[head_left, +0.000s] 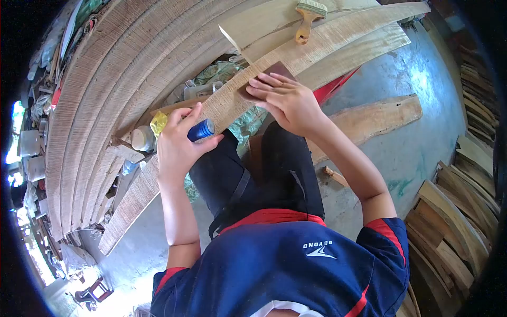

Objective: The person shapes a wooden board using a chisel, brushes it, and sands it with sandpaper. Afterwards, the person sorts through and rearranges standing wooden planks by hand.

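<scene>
A sheet pressed to a ribbed plank, its face apparently unfinished.
The left hand (177,145) was partly curled, a blue tube (200,130) held between thumb and fingers, fingertips by the plank (224,105). The right hand (290,103) lay nearly flat, fingers extended, pressing the brown sheet (278,68) onto the plank above the knees. Rough ribbing showed along much of that face, so a good part seemed left to do; which stretch had been rubbed, if any, could not be told. Farther along, a brush (306,25) lay on wood, and ribbed curved boards (84,132) were ranged beyond.
</scene>
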A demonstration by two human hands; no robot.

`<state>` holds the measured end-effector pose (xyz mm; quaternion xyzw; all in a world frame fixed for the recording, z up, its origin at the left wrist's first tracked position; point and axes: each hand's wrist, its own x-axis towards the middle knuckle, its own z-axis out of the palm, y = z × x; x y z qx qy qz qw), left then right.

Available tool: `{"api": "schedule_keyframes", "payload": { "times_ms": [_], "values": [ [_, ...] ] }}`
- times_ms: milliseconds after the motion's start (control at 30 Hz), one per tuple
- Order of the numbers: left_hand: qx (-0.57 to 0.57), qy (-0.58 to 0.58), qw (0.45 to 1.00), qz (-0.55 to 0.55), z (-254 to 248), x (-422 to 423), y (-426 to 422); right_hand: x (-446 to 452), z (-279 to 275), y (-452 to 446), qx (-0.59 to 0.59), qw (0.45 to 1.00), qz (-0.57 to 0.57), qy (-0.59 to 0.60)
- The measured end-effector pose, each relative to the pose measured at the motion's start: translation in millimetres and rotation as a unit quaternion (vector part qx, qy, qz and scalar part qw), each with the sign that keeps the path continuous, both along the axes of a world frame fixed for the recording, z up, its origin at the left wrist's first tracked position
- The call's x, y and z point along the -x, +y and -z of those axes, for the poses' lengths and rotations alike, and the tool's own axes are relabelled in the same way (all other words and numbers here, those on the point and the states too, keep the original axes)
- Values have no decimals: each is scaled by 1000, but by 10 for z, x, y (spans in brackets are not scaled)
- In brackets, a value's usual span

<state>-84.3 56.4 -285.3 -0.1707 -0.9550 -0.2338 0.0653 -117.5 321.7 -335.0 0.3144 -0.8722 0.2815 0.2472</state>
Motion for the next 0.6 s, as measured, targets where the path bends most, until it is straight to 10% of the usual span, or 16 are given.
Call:
{"api": "schedule_keyframes", "payload": {
  "times_ms": [67,133,233,333,467,600],
  "values": [
    [-11,5,1000,3,7,-4,2,54,-62,78,-28,998,46,13],
    [-15,7,1000,0,16,-13,-1,145,-260,307,-33,932,286,-219],
    [-16,21,1000,6,27,1,-4,92,-23,53,-6,991,131,19],
    [-12,29,999,12,33,2,0,-22,-34,69,-23,998,13,-55],
    [-3,39,999,8,35,-12,-3,265,-68,477,53,964,256,-55],
    [9,36,999,12,36,-13,-17,-32,-37,46,-16,999,-6,-33]
  ]
}}
